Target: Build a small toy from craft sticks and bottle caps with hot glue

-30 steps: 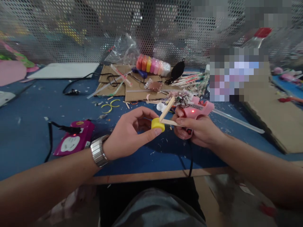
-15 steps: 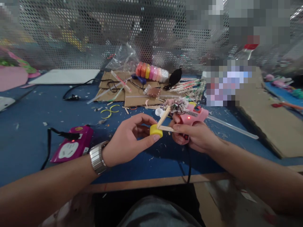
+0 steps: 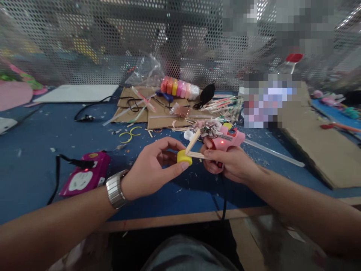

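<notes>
My left hand [image 3: 158, 165] pinches a yellow bottle cap [image 3: 184, 158] between thumb and fingers. Two pale wooden stick pieces meet in a V at the cap: one stick [image 3: 193, 142] slants up, the other stick [image 3: 196, 154] runs across to my right hand. My right hand [image 3: 225, 160] is closed round a pink glue gun [image 3: 229, 139] with a lit red light, its thumb against the end of the level stick. A clear glue stick [image 3: 273, 152] pokes out of the gun's back. Clumped grey scraps [image 3: 208, 128] cover the area around its nozzle.
A purple power box [image 3: 87, 173] with a black plug lies to the left. Cardboard [image 3: 166, 117], a row of coloured clay packs [image 3: 180, 87] and paper straws [image 3: 225, 105] lie behind. More cardboard [image 3: 321, 143] is at right. A perforated metal screen [image 3: 113, 49] stands at the back.
The view has shifted slightly. Both hands keep their holds on the cap, the sticks and the glue gun, with hardly any movement between them.
</notes>
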`<action>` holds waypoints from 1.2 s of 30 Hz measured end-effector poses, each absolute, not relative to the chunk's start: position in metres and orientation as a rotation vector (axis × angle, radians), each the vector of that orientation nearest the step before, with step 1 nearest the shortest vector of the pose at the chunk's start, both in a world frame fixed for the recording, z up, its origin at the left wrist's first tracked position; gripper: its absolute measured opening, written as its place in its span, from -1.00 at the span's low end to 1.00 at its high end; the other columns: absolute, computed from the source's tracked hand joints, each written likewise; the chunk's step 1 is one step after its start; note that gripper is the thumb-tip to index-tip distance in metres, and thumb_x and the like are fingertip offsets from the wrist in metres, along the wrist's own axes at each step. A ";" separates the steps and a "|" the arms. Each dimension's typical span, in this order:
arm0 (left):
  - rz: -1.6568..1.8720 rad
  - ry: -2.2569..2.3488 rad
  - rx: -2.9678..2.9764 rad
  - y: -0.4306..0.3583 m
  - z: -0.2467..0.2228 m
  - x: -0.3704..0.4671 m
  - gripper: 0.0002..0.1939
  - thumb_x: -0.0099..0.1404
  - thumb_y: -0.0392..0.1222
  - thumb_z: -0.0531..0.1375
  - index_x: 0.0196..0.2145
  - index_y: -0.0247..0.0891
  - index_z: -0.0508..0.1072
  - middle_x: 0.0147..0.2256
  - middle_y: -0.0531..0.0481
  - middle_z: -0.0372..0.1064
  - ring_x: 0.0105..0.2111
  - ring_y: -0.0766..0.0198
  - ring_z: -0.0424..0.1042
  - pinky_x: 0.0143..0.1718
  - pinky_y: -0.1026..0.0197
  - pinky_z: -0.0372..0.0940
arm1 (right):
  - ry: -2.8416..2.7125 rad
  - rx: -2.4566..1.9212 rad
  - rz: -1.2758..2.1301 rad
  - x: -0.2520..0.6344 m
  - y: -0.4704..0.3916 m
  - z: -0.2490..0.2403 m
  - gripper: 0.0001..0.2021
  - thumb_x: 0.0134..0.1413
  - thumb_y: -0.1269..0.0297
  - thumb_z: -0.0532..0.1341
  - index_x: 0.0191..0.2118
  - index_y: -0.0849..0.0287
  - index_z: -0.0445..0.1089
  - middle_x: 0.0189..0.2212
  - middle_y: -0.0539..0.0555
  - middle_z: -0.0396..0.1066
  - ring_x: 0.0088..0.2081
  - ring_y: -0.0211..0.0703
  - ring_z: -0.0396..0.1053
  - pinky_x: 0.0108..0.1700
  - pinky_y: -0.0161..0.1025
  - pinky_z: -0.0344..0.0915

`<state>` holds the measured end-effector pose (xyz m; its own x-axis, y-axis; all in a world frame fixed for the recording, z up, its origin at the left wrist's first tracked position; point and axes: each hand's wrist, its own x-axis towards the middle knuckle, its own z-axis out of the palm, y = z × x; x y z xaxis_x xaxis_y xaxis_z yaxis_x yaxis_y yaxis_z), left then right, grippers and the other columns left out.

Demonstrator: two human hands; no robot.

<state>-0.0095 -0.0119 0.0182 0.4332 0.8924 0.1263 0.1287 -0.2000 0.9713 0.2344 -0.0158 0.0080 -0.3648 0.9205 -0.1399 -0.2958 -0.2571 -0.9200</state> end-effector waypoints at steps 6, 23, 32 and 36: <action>0.906 0.918 1.627 -0.012 0.018 -0.010 -0.66 0.28 -0.11 0.52 -0.11 -0.27 0.54 -0.20 -0.08 0.64 -0.35 0.29 0.60 -0.34 0.30 0.52 | -1.085 -0.908 1.750 0.235 -0.015 0.006 -0.64 0.04 0.27 0.52 -0.28 0.07 0.28 -0.51 -0.18 0.37 -0.63 -0.37 0.25 -0.56 -0.34 0.03; 0.912 0.913 1.601 -0.013 0.019 -0.010 -0.65 0.28 -0.10 0.52 -0.09 -0.27 0.54 -0.21 -0.10 0.65 -0.31 0.24 0.64 -0.31 0.28 0.54 | -1.099 -0.915 1.742 0.234 -0.016 0.007 -0.63 0.06 0.25 0.52 -0.28 0.07 0.27 -0.50 -0.18 0.36 -0.63 -0.38 0.24 -0.57 -0.34 0.01; 0.903 0.910 1.618 -0.012 0.020 -0.010 -0.65 0.29 -0.08 0.52 -0.10 -0.25 0.55 -0.22 -0.09 0.65 -0.33 0.24 0.62 -0.32 0.27 0.53 | -1.098 -0.930 1.735 0.235 -0.015 0.006 -0.63 0.05 0.23 0.52 -0.28 0.07 0.27 -0.51 -0.18 0.35 -0.63 -0.37 0.23 -0.56 -0.32 0.02; 0.909 0.915 1.628 -0.012 0.019 -0.010 -0.66 0.29 -0.09 0.52 -0.10 -0.25 0.55 -0.23 -0.07 0.63 -0.34 0.26 0.61 -0.32 0.27 0.53 | -1.095 -0.945 1.722 0.234 -0.015 0.007 -0.63 0.04 0.22 0.52 -0.28 0.07 0.28 -0.51 -0.18 0.34 -0.63 -0.36 0.26 -0.56 -0.33 0.04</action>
<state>-0.0101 -0.0120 0.0192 0.4276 0.8954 0.1239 0.1303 -0.1967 0.9718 0.2340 -0.0154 0.0073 -0.3398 0.9294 -0.1440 -0.2638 -0.2412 -0.9340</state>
